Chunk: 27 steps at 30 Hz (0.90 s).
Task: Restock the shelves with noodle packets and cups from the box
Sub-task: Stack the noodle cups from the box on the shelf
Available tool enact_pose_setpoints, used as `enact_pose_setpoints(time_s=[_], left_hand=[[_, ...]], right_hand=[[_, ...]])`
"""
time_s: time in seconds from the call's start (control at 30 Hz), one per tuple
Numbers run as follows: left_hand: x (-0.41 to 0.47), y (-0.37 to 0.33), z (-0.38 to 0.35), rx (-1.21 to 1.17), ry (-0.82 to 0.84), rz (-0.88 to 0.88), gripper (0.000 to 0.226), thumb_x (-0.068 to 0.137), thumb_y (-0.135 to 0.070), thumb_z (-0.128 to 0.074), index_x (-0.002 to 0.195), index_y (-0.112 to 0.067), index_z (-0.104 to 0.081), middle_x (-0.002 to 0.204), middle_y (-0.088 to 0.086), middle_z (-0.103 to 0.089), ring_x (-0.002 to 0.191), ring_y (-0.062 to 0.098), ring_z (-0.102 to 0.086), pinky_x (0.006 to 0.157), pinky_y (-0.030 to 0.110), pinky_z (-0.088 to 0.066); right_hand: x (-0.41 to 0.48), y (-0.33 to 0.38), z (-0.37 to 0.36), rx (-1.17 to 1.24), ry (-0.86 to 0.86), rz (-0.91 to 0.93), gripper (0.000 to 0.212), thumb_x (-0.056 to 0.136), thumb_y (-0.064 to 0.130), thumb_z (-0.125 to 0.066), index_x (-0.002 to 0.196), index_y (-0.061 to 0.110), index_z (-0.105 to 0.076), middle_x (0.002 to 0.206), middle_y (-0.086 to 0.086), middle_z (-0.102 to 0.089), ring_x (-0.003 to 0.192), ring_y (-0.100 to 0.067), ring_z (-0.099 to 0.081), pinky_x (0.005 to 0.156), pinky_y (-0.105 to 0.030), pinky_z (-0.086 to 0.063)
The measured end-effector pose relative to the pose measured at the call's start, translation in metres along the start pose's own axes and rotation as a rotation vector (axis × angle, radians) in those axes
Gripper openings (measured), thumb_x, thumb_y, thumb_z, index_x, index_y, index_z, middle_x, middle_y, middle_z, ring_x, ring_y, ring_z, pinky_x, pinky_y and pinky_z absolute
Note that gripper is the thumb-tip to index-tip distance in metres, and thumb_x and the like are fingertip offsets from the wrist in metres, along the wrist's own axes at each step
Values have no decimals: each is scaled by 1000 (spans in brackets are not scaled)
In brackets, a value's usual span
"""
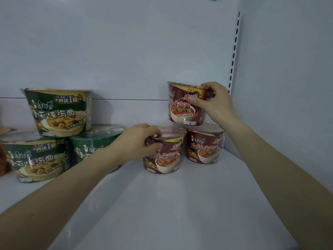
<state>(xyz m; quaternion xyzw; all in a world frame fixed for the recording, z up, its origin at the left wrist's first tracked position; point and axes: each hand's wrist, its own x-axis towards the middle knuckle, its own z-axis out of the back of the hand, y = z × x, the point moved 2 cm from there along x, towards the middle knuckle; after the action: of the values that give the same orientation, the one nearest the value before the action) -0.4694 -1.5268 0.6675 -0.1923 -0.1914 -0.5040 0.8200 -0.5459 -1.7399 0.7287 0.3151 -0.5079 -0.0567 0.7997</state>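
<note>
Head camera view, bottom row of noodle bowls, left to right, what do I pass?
Left green bowl → second green bowl → left hand → front red bowl, which it grips → right red bowl. Left out as overlapping: the stacked green bowl and the stacked red bowl held by the right hand.

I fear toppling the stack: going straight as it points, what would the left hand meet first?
The front red cup: the left hand grips its rim, so it would likely push that cup.

Green bowls (59,112), dark red bowls (203,147), white shelf (162,204)
Beside the black-slotted white post (234,51) the dark red bowls bear red lettering; farther from it the green bowls bear white lettering.
</note>
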Motion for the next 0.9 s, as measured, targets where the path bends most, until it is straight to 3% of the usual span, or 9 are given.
enact_pose_setpoints(time_s=[0.13, 0.3, 0.4, 0.53, 0.67, 0.8, 0.9], left_hand=[[3, 1, 0, -14, 17, 12, 38, 85, -40, -61, 117, -20, -60, 107, 6, -58, 93, 19, -55, 74, 26, -44], [10, -6, -10, 56, -41, 16, 40, 86, -42, -59, 121, -21, -59, 106, 7, -52, 99, 21, -49, 81, 32, -46], [9, -5, -13, -7, -20, 14, 52, 81, -49, -52, 124, -20, -57, 114, 8, -51, 106, 22, -49, 84, 28, -44], [7, 0, -14, -91, 26, -20, 45, 90, -26, -56, 134, -20, -48, 135, 2, -48, 119, 17, -48, 87, 16, -39], [12, 1, -17, -66, 21, -17, 44, 91, -23, -55, 135, -19, -47, 136, 4, -49, 118, 20, -50, 90, 22, -42], [15, 11, -19, -135, 18, 0, 44, 90, -18, -57, 133, -19, -48, 133, 1, -51, 118, 17, -50, 87, 16, -39], [16, 18, -17, -206, 55, 29, 41, 90, -16, -58, 130, -18, -51, 129, 0, -55, 115, 17, -53, 88, 21, -45]], right_hand=[[1, 3, -1, 0, 3, 5, 53, 70, 33, -78, 113, 12, -57, 118, -9, -55, 110, -20, -51, 90, -27, -42], [2, 2, -3, 1, 1, 9, 53, 69, 34, -79, 113, 12, -57, 118, -9, -55, 109, -19, -52, 86, -24, -39], [3, -1, -4, 4, 4, 12, 53, 69, 34, -79, 112, 12, -58, 117, -8, -56, 108, -20, -53, 87, -26, -41], [3, -3, -3, 13, 3, 9, 53, 68, 36, -79, 111, 13, -58, 117, -9, -57, 108, -21, -53, 88, -28, -43], [2, -4, -6, 1, 8, 0, 55, 69, 35, -79, 114, 13, -57, 119, -8, -55, 110, -19, -52, 88, -25, -41], [1, -4, -6, 2, 5, 4, 54, 70, 35, -78, 115, 13, -56, 120, -7, -54, 110, -18, -51, 90, -26, -41], [1, -4, -6, 6, 4, 0, 55, 70, 34, -78, 115, 13, -56, 121, -6, -54, 111, -17, -50, 90, -25, -40]])
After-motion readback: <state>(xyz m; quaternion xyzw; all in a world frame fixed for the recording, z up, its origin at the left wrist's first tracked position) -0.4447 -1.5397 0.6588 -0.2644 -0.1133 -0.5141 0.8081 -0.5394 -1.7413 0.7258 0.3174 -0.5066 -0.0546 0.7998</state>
